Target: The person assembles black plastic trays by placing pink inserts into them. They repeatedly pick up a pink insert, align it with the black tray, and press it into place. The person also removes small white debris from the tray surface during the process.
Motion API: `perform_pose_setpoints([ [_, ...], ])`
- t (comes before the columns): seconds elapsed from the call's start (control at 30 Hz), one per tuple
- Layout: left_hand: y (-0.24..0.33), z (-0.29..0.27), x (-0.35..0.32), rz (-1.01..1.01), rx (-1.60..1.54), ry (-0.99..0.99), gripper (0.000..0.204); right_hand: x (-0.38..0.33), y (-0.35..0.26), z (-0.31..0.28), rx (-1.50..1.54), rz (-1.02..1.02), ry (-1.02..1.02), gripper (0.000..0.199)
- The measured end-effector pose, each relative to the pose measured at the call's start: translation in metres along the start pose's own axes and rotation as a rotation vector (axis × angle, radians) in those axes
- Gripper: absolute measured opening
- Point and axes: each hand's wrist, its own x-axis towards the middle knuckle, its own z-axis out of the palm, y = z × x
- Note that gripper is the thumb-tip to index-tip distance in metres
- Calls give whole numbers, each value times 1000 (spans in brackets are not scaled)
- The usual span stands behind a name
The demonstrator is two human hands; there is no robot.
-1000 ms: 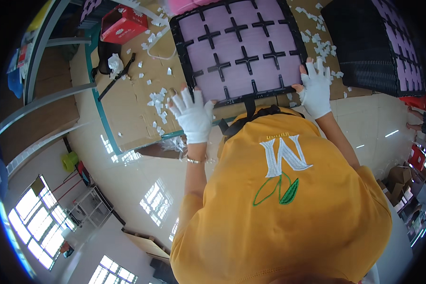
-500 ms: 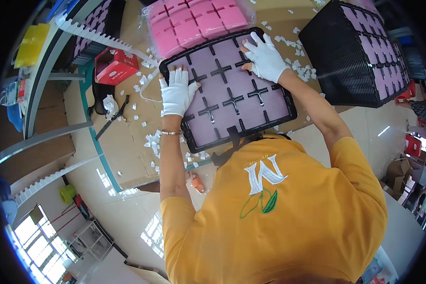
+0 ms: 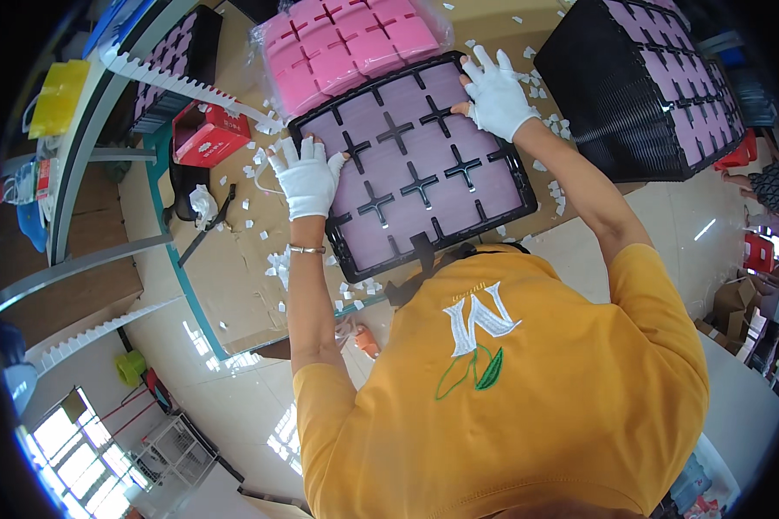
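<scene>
A black plastic tray (image 3: 531, 206) lies in front of me, lined with a light purple sheet (image 3: 391, 175) through whose slots black cross-shaped pieces show. My left hand (image 3: 309, 180), in a white glove with bare fingertips, is at the tray's left edge, fingers spread and thumb toward the sheet. At the upper right corner is my right hand (image 3: 496, 97), gloved alike, its fingers apart and its thumb by the rim. Both hands are open. Whether the fingertips press on the rim cannot be made out.
Pink slotted sheets (image 3: 350, 48) in clear plastic lie beyond the tray. A tall stack of black trays (image 3: 597, 104) stands at right. A red box (image 3: 209, 134) and crumpled white tissue (image 3: 202, 206) are at left. Small white scraps (image 3: 279, 264) litter the cardboard-covered table (image 3: 234, 298).
My left hand has shifted slightly left and down, its fingers spreading wider at the tray's edge. My right hand has moved a little right. The tray sits slightly further left in view.
</scene>
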Motion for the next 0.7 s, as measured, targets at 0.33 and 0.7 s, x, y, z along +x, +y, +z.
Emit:
perform_pose_setpoints([
  [0.33,-41,40,-108,-607,-653,115,32,-95,33,59,709,448,-16,40],
  [0.7,-21,41,-104,-833,-1403,-100,31,-84,31,125,1106,436,-66,35],
])
